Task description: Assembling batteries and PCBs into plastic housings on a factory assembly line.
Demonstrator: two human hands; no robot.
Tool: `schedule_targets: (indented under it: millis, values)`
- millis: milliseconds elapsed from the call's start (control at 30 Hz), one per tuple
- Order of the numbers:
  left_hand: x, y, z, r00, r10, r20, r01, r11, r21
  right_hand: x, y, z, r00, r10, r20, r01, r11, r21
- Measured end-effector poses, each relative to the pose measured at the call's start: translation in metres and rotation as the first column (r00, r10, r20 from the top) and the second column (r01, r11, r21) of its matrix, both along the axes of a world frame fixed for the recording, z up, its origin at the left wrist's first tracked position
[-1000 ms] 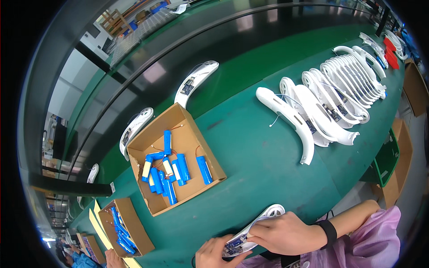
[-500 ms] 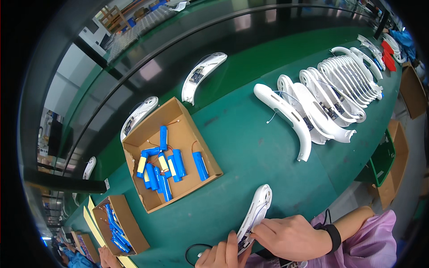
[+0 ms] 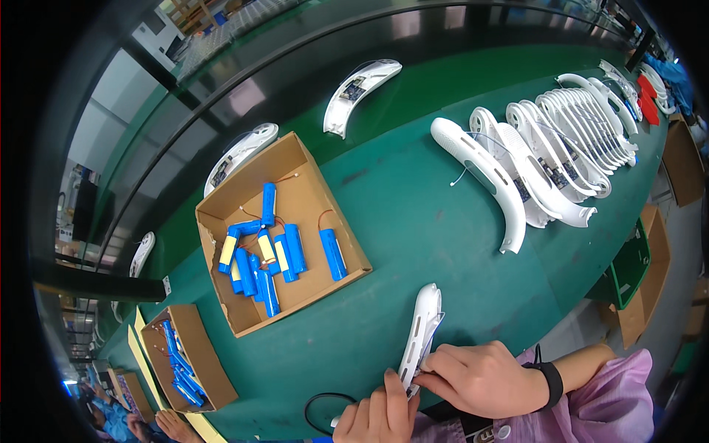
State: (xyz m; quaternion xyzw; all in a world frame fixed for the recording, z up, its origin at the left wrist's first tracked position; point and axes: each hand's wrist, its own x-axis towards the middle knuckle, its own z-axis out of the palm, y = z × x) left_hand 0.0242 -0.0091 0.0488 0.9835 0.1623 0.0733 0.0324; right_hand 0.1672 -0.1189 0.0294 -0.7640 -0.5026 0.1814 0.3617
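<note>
My left hand (image 3: 380, 413) grips the lower end of a white curved plastic shell (image 3: 419, 325) near the table's front edge. The shell stands tilted, and slots show along its side. A thin wire loops out at its right edge. My right hand (image 3: 484, 376) is closed against that edge, thumb and fingers pinched together. Whatever lies between those fingertips is hidden. Left of the hands, a brown cardboard box (image 3: 357, 275) holds several blue cylindrical battery packs (image 3: 294, 248) with thin leads.
Similar white shells (image 3: 484, 181) with circuit boards lie in a row at the right. Another shell (image 3: 354, 92) lies on the far green strip. A smaller box (image 3: 216, 369) of blue packs stands at left, beside another person's hand (image 3: 176, 424). A black cable loop (image 3: 314, 402) lies near my left hand.
The shell in my hands has turned, so its slotted side shows more and its inside less. My right hand stays pinched at its edge. The far shell has shifted rightward relative to the box.
</note>
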Motion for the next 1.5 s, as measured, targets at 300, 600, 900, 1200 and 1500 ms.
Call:
schedule_targets:
  millis: [300,600,900,1200,1500]
  values:
    - [0.004,-0.001,-0.004,1.0,0.021,0.024,-0.021,1.0,-0.003,-0.003,0.0,0.0,0.988,-0.005,0.152,0.015,0.998,-0.066]
    - [0.004,-0.001,-0.005,0.999,0.017,0.036,-0.016,1.0,-0.025,-0.009,0.002,0.004,0.967,-0.078,0.243,0.089,0.995,-0.035]
    - [0.003,-0.001,-0.007,1.0,0.014,0.02,-0.014,1.0,-0.02,-0.009,0.002,0.002,0.973,-0.039,0.228,0.054,0.997,-0.062]
    - [0.005,0.032,-0.001,0.998,0.063,-0.002,-0.057,0.902,-0.427,0.015,-0.006,0.01,0.999,-0.003,-0.045,0.005,0.999,0.039]
    - [0.013,0.025,0.012,0.935,-0.043,0.351,0.258,0.764,-0.591,0.027,-0.013,0.009,0.849,0.065,-0.524,-0.052,0.998,0.041]
